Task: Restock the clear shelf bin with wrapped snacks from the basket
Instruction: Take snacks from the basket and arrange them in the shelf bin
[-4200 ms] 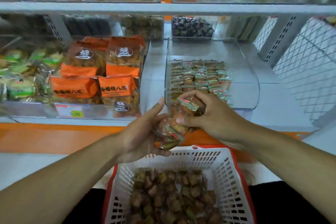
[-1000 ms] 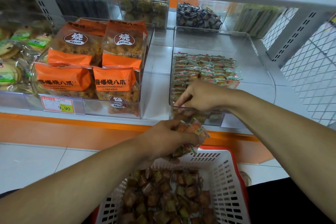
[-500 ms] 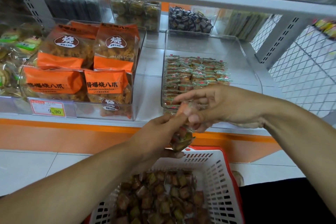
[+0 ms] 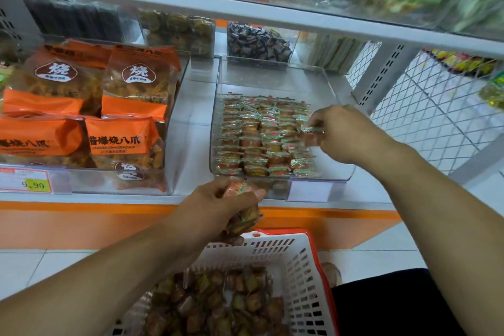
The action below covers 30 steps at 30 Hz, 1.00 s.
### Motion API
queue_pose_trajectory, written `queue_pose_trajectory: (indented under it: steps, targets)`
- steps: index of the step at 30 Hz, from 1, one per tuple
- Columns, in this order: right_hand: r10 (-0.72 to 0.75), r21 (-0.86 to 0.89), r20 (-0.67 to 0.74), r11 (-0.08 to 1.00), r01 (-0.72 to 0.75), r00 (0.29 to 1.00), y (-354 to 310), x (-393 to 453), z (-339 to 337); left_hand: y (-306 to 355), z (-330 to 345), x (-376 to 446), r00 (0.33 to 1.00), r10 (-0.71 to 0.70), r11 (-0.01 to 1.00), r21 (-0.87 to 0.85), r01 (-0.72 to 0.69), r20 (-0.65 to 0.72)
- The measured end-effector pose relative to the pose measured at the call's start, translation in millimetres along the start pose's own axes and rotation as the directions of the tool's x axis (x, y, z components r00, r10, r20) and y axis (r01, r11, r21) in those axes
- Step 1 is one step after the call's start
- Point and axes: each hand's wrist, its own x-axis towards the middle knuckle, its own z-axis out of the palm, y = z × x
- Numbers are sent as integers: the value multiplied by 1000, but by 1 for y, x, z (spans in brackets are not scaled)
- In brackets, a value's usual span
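Nearest, the white basket sits low in front of the person, well stocked with wrapped snacks. Just above it the left hand grips a reserve bundle of them, fingers curled round. Farther in, the right hand pinches a single snack over the right side of the clear shelf bin, where neat rows fill the front. Placing is in hand; next, I judge, it must be set flat in line, then another taken from the left. Beyond lie the white shelf, orange packets and a wire-mesh panel.
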Motion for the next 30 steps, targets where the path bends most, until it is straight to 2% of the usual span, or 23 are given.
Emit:
queue_pose_trajectory:
  steps: [3, 5, 8, 12, 15, 19, 22, 24, 25, 26, 27, 29, 30]
  targets:
    - [-48, -376, 15, 925, 51, 999, 2, 10, 7, 0, 5, 3, 1000, 1, 1000, 8, -1, 8]
    - [-39, -532, 16, 846, 42, 999, -1, 16, 14, 0, 7, 5, 1000, 1, 1000, 8, -1, 12]
    - [40, -609, -8, 793, -37, 999, -8, 28, 27, 2, 10, 7, 1000, -4, 1000, 2, 4, 29]
    - [101, -675, 11, 735, -68, 995, -9, 41, 44, 5, 9, 8, 997, -18, 1000, 7, 18, 69]
    - [84, -652, 2, 756, -63, 996, -10, 44, 54, 7, 7, 6, 995, -29, 1000, 11, 28, 99]
    - [31, -512, -8, 858, -30, 1000, -12, 40, 57, 11, 5, 5, 991, -108, 986, -121, 116, 78]
    - [-8, -430, -51, 903, -15, 999, -22, 36, 29, 13, 3, 3, 987, -144, 950, -268, 159, 75]
    - [-79, -210, 20, 974, 82, 997, -35, 25, 6, 14, 2, 2, 990, -115, 937, -321, 134, 78]
    - [-111, 2, 113, 994, 112, 987, -43, 15, -2, 15, 2, 1, 992, -103, 935, -334, 121, 71]
    - [-148, 252, 253, 964, 82, 956, -51, 2, -6, 15, 2, 0, 994, -93, 934, -339, 109, 62]
    - [-194, 464, 407, 885, -19, 893, -58, -13, -8, 15, 3, -1, 995, -87, 935, -341, 98, 47]
    - [-292, 629, 610, 743, -226, 736, -66, -39, -7, 16, 5, -2, 997, -78, 937, -343, 74, 1]
    - [-325, 655, 639, 704, -272, 697, -67, -47, -5, 16, 6, -2, 997, -71, 940, -336, 58, -26]
